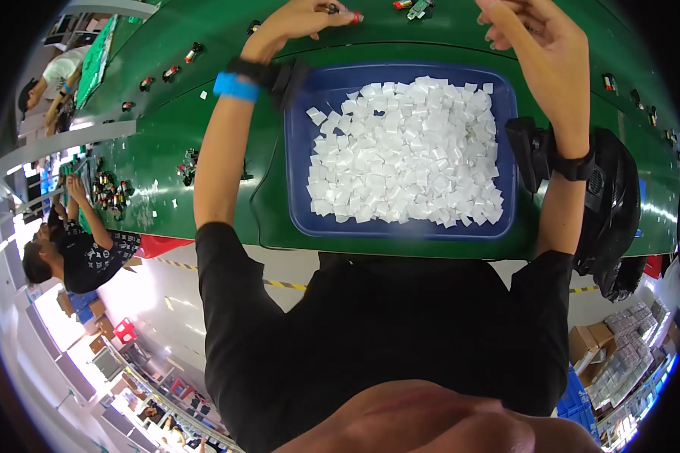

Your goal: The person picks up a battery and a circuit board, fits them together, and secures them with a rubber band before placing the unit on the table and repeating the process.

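Note:
My left hand (307, 19) is at the far side of the green table, above the blue tray. Its fingers are closed on a small black-and-red part (343, 13), partly hidden by the fingers. At the top edge, beyond the tray's far right corner, is my right hand (545, 39). Its fingers are loosely bent and apart, with nothing visible in them; the fingertips nearest the edge are partly cut off. Between my forearms lies the blue tray (301, 198), heaped with small white square pieces (408, 155). A small green circuit board (418, 9) lies between my hands.
Small red-and-black parts (194, 52) are scattered on the green table (227, 219), with a pile (112, 194) at the left. A black bag (618, 211) sits by my right arm. A co-worker (83, 249) works at the left. A dark cable (255, 200) runs beside the tray.

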Available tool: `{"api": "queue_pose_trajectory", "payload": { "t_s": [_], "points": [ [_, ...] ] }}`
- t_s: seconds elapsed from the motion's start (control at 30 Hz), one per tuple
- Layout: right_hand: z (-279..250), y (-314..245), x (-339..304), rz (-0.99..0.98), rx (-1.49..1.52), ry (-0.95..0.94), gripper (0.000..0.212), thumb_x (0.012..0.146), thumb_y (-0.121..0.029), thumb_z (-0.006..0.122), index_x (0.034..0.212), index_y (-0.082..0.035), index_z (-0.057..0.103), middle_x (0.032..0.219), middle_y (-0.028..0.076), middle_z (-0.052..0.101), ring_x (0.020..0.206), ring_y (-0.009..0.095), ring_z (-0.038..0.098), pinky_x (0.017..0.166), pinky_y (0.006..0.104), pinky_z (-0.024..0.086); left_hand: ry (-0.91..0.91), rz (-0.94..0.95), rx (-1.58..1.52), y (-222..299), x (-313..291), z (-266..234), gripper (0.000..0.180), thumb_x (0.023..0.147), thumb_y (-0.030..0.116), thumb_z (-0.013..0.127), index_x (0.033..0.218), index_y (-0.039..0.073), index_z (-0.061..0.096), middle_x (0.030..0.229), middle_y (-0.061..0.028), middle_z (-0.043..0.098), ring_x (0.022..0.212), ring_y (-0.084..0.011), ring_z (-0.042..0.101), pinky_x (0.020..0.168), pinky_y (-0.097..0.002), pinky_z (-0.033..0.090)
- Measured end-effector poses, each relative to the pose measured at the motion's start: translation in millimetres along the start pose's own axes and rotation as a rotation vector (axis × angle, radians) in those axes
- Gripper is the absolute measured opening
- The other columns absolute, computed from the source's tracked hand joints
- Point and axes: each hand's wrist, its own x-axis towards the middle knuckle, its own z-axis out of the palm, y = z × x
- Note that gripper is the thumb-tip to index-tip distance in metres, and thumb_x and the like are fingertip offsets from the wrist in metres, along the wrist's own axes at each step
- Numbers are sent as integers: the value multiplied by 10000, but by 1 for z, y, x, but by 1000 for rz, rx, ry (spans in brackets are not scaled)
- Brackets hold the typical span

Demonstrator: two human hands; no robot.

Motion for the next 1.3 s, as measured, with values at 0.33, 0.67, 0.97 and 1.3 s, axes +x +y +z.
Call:
{"api": "queue_pose_trajectory", "payload": {
  "t_s": [0.33, 0.67, 0.97, 1.3],
  "points": [
    [46, -47, 3, 441, -1373, 207, 138, 929, -109, 709, 960, 18, 665, 749, 8, 646, 642, 29, 571, 579, 175, 437, 160, 666, 537, 36, 133, 52, 535, 838, 370, 757, 1216, 31, 588, 879, -170, 692, 939, -327, 646, 951, -454, 460],
    [13, -7, -16, 509, -1584, -16, 224, 931, -198, 701, 1065, -19, 681, 880, 12, 701, 687, 64, 600, 623, 193, 453, 67, 755, -561, 80, -52, 45, 278, 945, 87, 678, 1153, -57, 563, 945, -128, 690, 803, -145, 681, 656, -269, 582],
    [49, 12, -33, 531, -1517, -127, 178, 895, -129, 731, 1028, -21, 681, 834, 27, 665, 664, 77, 591, 572, 194, 427, 303, 502, -696, 64, -107, 70, 288, 892, 118, 737, 1128, -19, 644, 1148, -89, 604, 943, -148, 616, 728, -287, 600],
    [42, 19, -34, -33, -1821, -382, 134, 804, -69, 783, 880, -32, 678, 783, 44, 628, 638, 162, 594, 527, 282, 453, 664, 896, 11, 62, -119, 55, 203, 812, 113, 796, 987, 69, 703, 1068, -81, 581, 874, -184, 617, 687, -274, 563]
  ]
}}
